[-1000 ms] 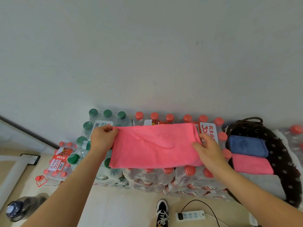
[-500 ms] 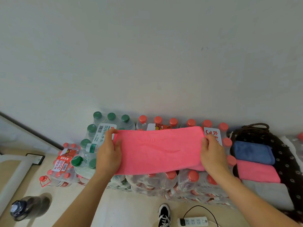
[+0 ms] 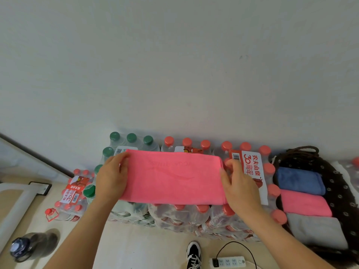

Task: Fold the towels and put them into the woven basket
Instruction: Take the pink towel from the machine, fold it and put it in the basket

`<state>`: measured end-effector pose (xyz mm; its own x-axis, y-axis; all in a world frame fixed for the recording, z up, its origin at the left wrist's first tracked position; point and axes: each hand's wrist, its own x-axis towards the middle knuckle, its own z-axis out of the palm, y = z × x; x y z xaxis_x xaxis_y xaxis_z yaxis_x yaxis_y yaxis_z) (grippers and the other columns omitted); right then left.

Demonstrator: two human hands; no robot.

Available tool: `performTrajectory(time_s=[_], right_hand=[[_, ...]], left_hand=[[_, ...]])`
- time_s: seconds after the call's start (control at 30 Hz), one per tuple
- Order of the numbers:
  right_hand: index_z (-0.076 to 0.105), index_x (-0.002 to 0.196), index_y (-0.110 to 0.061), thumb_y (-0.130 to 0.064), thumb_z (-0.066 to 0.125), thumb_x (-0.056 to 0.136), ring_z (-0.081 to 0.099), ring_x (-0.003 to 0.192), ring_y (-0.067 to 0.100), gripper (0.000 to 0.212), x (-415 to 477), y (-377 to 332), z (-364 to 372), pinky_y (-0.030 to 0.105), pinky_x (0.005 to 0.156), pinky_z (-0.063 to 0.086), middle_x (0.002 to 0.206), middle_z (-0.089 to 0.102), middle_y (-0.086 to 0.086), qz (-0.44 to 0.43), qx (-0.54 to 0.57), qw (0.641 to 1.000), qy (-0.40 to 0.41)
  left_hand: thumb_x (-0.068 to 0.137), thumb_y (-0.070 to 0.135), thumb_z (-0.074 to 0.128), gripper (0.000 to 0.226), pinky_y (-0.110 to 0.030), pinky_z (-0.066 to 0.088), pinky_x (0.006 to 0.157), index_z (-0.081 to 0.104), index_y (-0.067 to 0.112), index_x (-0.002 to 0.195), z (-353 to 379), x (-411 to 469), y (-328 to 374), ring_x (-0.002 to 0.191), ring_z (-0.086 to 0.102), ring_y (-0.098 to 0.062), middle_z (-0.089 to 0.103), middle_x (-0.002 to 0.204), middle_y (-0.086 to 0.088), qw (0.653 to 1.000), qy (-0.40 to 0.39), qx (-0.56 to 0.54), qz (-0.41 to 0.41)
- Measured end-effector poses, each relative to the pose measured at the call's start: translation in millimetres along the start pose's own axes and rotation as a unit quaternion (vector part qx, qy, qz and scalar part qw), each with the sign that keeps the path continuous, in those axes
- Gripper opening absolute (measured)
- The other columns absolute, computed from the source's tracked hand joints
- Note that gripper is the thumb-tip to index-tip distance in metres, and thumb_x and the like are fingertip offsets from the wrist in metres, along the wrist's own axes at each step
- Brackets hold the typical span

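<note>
A pink towel (image 3: 172, 178), folded into a long band, lies across the tops of shrink-wrapped water bottle packs (image 3: 194, 216). My left hand (image 3: 112, 179) grips its left end, fingers curled over the edge. My right hand (image 3: 238, 186) grips the right end the same way. To the right stands the dark woven basket (image 3: 338, 183) with a rope handle. Inside it lie a folded blue towel (image 3: 300, 180), a folded pink towel (image 3: 306, 203) and a folded grey towel (image 3: 316, 232), side by side.
A white wall rises just behind the bottle packs. A smaller pack of red-capped bottles (image 3: 72, 197) sits on the floor at left, with a dark water bottle (image 3: 29, 244) nearer me. A shoe (image 3: 193, 254) and a power strip (image 3: 228, 262) lie on the floor below.
Both hands have slid inward and down along the towel's ends, and the view has tilted slightly. The towel stays flat on the bottle packs.
</note>
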<state>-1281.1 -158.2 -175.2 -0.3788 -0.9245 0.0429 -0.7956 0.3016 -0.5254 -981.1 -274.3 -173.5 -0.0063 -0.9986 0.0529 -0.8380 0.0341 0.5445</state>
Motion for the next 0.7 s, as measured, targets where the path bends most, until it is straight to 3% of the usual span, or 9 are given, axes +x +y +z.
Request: performTrajectory(time_s=[0.1, 0.17, 0.27, 0.33, 0.43, 0.5, 0.6, 0.7], right_hand=[[0.032, 0.128, -0.026, -0.038, 0.048, 0.095, 0.06, 0.058, 0.015, 0.038, -9, -3, -1, 0.038, 0.054, 0.052, 0.069, 0.057, -0.005, 0.003, 0.005, 1.0, -0.023], [0.029, 0.133, -0.025, -0.034, 0.048, 0.095, 0.058, 0.059, 0.012, 0.043, -16, -7, -2, 0.034, 0.052, 0.051, 0.076, 0.058, -0.004, -0.012, 0.001, 1.0, -0.024], [0.03, 0.14, -0.021, -0.031, 0.046, 0.097, 0.062, 0.07, 0.015, 0.047, -26, -15, 1, 0.028, 0.054, 0.048, 0.106, 0.059, 0.0, -0.037, -0.033, 0.998, -0.025], [0.028, 0.145, -0.019, -0.024, 0.047, 0.097, 0.063, 0.074, 0.02, 0.051, -29, -18, 7, 0.032, 0.056, 0.051, 0.113, 0.055, 0.004, -0.044, -0.057, 0.997, -0.042], [0.036, 0.139, -0.017, -0.005, 0.055, 0.091, 0.057, 0.068, 0.019, 0.053, -32, -18, 14, 0.034, 0.051, 0.052, 0.105, 0.052, 0.005, -0.078, -0.012, 0.996, -0.042], [0.048, 0.131, -0.013, 0.001, 0.059, 0.088, 0.056, 0.069, 0.017, 0.047, -35, -20, 18, 0.027, 0.048, 0.05, 0.101, 0.052, 0.004, -0.112, 0.045, 0.993, -0.005], [0.053, 0.126, -0.017, -0.004, 0.053, 0.092, 0.052, 0.071, 0.006, 0.036, -34, -28, 28, 0.013, 0.053, 0.045, 0.099, 0.052, -0.003, -0.101, 0.1, 0.99, 0.022], [0.053, 0.124, -0.022, -0.01, 0.053, 0.094, 0.053, 0.078, -0.001, 0.032, -31, -32, 35, 0.014, 0.055, 0.044, 0.091, 0.051, -0.011, -0.067, 0.101, 0.993, 0.008]], left_hand=[[0.098, 0.028, 0.047, 0.033, -0.037, 0.043, 0.084, 0.054, 0.025, 0.13, -4, 2, -1, 0.103, 0.059, -0.027, 0.062, 0.119, -0.005, 0.999, -0.033, -0.016, -0.021], [0.097, 0.025, 0.049, 0.032, -0.036, 0.044, 0.08, 0.054, 0.027, 0.128, -4, -3, -3, 0.097, 0.059, -0.024, 0.061, 0.118, -0.004, 0.999, -0.035, -0.015, -0.006], [0.096, 0.021, 0.05, 0.026, -0.032, 0.044, 0.074, 0.061, 0.023, 0.12, 0, -11, -11, 0.087, 0.057, -0.019, 0.064, 0.112, -0.005, 1.0, -0.018, 0.001, 0.009], [0.095, 0.016, 0.053, 0.023, -0.03, 0.042, 0.073, 0.068, 0.018, 0.113, 1, -12, -13, 0.084, 0.054, -0.017, 0.064, 0.106, -0.004, 1.0, 0.001, -0.008, 0.012], [0.092, 0.009, 0.058, 0.024, -0.028, 0.04, 0.073, 0.072, 0.014, 0.111, -8, -4, -15, 0.081, 0.055, -0.017, 0.061, 0.099, -0.001, 0.998, 0.049, -0.031, 0.032], [0.092, 0.008, 0.058, 0.025, -0.027, 0.04, 0.074, 0.072, 0.014, 0.112, -17, 6, -22, 0.082, 0.055, -0.015, 0.062, 0.101, -0.002, 0.996, 0.073, -0.018, 0.05], [0.093, 0.005, 0.054, 0.029, -0.027, 0.04, 0.076, 0.07, 0.015, 0.115, -22, 23, -33, 0.087, 0.056, -0.017, 0.062, 0.106, -0.003, 0.996, 0.067, 0.021, 0.059], [0.091, 0.004, 0.051, 0.035, -0.044, 0.044, 0.085, 0.066, 0.016, 0.12, -22, 34, -38, 0.106, 0.052, -0.037, 0.059, 0.121, -0.012, 0.991, 0.04, 0.127, 0.021]])
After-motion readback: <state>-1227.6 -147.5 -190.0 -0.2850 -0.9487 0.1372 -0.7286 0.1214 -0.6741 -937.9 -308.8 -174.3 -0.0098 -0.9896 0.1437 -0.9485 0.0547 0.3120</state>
